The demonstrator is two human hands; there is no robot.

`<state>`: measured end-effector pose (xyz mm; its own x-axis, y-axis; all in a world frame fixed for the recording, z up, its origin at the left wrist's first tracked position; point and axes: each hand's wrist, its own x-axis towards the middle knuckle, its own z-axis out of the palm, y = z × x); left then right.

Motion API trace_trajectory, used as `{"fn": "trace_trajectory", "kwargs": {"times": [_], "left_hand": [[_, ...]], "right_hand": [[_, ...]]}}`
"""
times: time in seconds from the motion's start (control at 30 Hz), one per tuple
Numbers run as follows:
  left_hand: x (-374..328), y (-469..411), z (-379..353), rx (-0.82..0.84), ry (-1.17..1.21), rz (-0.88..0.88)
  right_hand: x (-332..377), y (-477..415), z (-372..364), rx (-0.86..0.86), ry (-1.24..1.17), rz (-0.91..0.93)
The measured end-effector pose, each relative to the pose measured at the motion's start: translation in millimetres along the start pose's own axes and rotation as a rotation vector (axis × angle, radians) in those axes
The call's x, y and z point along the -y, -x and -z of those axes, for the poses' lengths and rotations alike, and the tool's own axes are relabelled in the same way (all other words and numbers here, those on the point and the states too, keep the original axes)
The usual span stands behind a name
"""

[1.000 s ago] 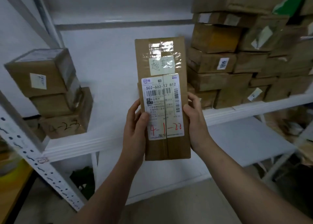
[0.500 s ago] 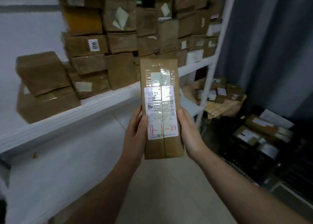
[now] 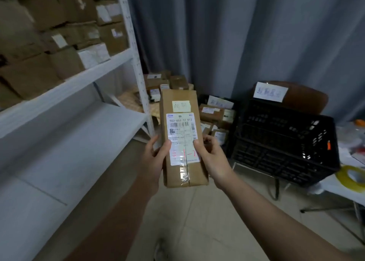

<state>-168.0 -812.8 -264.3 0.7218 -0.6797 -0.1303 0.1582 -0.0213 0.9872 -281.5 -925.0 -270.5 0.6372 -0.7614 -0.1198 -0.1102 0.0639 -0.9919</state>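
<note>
While pale tiled floor lies open left of the black slatted plastic crate, we hold the long brown cardboard parcel upright there, left hand and right hand gripping its side edges

A single wide-angle camera, worn on the person's head, looks forward and down into a corner of the room. It faces the black crate, which stands right of centre at middle depth. The parcel, just left of the crate in the picture, is nearest the lens. The white shelf rack runs away left of the crate, the grey curtain hangs behind it, and the tiled floor lies in front of it.
</note>
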Motion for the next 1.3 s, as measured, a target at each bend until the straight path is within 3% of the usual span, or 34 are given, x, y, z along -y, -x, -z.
{"fn": "trace_trajectory", "kwargs": {"times": [0.17,0.37,0.6,0.9,1.03,1.17,1.3], "left_hand": [[26.6,-78.9,-32.8,0.006,0.060,0.210],[35.4,-183.7,-53.7,0.093,-0.044,0.301],[49.0,-322.1,-56.9,0.225,-0.338,0.365],[69.7,-426.3,-118.7,0.371,-0.339,0.455],[87.5,-472.3,-151.6,0.329,-0.363,0.407],[90.2,-529.4,-176.1,0.238,-0.444,0.207],[90.5,-589.6,-195.2,0.196,-0.929,-0.088]], "right_hand": [[-28.0,-47.0,30.8,0.009,0.093,-0.084],[-44.4,-150.6,27.8,0.028,0.322,-0.097],[-41.0,-265.9,10.9,0.051,0.605,-0.332],[-63.0,-366.9,48.4,-0.032,0.615,-0.434],[-68.6,-422.3,86.8,-0.007,0.808,-0.372],[-71.2,-481.4,128.9,0.049,0.984,-0.289],[-79.0,-547.2,172.5,0.066,1.075,-0.285]]}}
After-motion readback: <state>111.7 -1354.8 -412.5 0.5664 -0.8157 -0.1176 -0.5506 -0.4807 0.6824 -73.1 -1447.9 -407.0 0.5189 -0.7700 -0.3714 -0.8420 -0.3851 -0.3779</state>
